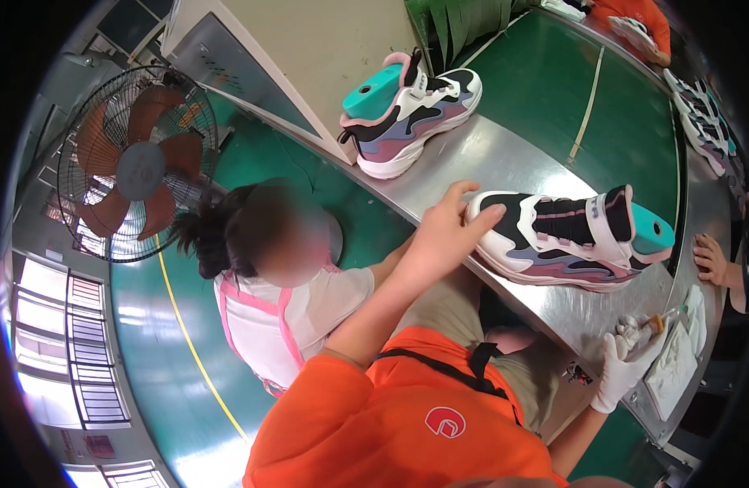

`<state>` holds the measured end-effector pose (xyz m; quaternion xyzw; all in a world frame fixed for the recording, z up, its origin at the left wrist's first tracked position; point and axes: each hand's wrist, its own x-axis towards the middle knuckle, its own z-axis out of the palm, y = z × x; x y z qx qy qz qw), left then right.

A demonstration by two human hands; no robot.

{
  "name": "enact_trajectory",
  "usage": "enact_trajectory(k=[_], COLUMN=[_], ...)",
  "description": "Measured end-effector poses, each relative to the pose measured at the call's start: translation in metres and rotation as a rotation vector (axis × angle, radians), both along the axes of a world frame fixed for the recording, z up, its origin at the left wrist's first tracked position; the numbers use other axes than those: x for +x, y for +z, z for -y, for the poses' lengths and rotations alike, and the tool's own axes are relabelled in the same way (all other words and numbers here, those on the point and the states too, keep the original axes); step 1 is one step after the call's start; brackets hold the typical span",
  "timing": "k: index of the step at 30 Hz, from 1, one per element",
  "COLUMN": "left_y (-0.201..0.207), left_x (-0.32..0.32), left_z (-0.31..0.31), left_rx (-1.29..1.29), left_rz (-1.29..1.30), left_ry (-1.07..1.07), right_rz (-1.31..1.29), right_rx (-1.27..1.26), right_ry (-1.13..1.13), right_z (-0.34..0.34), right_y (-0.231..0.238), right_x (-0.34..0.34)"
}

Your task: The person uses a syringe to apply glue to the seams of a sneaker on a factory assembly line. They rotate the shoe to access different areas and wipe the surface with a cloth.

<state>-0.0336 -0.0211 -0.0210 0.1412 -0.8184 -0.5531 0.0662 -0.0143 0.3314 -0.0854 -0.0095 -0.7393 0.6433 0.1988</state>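
Observation:
A white, black, pink and purple sneaker with a teal last inside lies on the metal ledge in front of me, its toe to the left. My bare left hand grips the toe, thumb over the upper and fingers along the far side. My right hand, in a white glove, is at the ledge's lower right, its fingers round a crumpled greyish-white rag. A yellow-brown piece shows beside the rag; I cannot make out its kind. Farther off, a matching sneaker stands on the ledge, also with a teal last.
Beyond the metal ledge runs a green conveyor belt. White cloths lie near my right hand. Another person sits close on my left, by a large fan. Across the belt are a co-worker's hand and more sneakers.

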Motion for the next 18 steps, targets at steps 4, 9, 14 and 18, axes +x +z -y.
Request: enact_trajectory(k=[4, 9, 14, 18], left_y=[-0.022, 0.022, 0.081, 0.056], left_x=[0.019, 0.058, 0.116, 0.120], left_z=[0.005, 0.021, 0.028, 0.006], left_rx=[-0.769, -0.134, 0.223, 0.464], left_rz=[-0.499, -0.429, -1.014, -0.509], left_ry=[0.187, -0.025, 0.247, -0.095], right_rz=[-0.040, -0.034, -0.024, -0.106], right_rx=[0.140, 0.307, 0.248, 0.430], right_ry=[0.007, -0.085, -0.051, -0.023], right_z=[0.014, 0.000, 0.010, -0.011], right_y=[0.005, -0.001, 0.010, 0.001], right_x=[0.000, -0.003, -0.011, -0.010])
